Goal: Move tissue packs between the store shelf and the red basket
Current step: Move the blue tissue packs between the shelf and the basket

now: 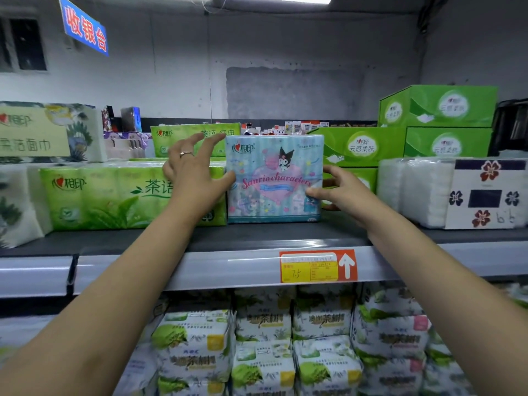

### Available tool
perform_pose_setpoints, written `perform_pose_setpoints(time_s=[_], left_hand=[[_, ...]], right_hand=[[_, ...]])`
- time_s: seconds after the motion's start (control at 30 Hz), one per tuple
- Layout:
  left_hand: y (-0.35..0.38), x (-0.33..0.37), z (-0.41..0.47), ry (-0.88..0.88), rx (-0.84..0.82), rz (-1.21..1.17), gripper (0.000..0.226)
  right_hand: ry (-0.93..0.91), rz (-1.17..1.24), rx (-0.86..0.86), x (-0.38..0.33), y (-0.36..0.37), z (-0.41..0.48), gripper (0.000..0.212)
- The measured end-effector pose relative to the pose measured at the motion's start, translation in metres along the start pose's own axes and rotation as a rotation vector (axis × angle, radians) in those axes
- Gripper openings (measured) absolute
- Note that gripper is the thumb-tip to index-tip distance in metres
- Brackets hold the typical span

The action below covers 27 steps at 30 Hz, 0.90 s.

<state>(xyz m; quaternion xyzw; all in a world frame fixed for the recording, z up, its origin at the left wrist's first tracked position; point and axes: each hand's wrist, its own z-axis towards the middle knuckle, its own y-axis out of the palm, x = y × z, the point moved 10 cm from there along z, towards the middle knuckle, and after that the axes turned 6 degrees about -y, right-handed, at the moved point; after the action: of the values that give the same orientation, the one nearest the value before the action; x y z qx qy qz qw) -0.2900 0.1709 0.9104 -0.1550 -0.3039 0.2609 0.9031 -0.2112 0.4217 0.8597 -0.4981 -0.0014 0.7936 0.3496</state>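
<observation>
The blue tissue pack (274,178) stands upright between your hands: left hand (194,172) spread open beside it, right hand (340,191) pinching its edge.

the blue tissue pack (274,178) between the fingers of the left hand (194,172) and right hand (340,190) reads "心相印" and "sanrio characters". left of the fingers a green tissue pack (114,195) shows "心相印 茶语"; behind the right fingers green boxes (361,147) read "云感柔肤". below them a price tag (310,267) says "7.5"; high above, a blue sign (84,25) reads "收银台".
</observation>
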Motion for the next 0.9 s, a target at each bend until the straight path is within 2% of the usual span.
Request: perform_pose_setpoints(time_s=[0.17,0.27,0.43,0.53,0.63,0.73,0.9], left_hand=[[-0.007,0.007,-0.003,0.062,0.073,-0.010,0.068],[-0.012,0.009,-0.005,0.093,0.128,-0.024,0.065],[-0.026,0.002,-0.005,0.082,0.247,-0.075,0.053],[-0.030,0.000,-0.008,0.075,0.295,-0.100,0.050],[-0.038,0.004,-0.013,0.077,0.351,-0.130,0.043],[-0.046,0.019,-0.018,0.162,0.384,-0.131,0.039],[-0.065,0.065,-0.042,0.427,0.343,-0.069,0.035]], right_hand=[[-0.043,0.009,0.046,-0.008,-0.004,-0.006,0.077],[-0.085,-0.005,0.160,-0.015,-0.017,-0.009,0.072],[-0.206,-0.022,0.402,-0.034,-0.036,-0.022,0.040],[-0.254,0.056,0.512,-0.040,-0.048,-0.031,0.005],[-0.228,0.206,0.582,-0.037,-0.058,-0.049,0.015],[-0.222,0.271,0.603,-0.035,-0.066,-0.074,0.018],[-0.172,0.325,0.588,-0.035,-0.083,-0.114,0.018]])
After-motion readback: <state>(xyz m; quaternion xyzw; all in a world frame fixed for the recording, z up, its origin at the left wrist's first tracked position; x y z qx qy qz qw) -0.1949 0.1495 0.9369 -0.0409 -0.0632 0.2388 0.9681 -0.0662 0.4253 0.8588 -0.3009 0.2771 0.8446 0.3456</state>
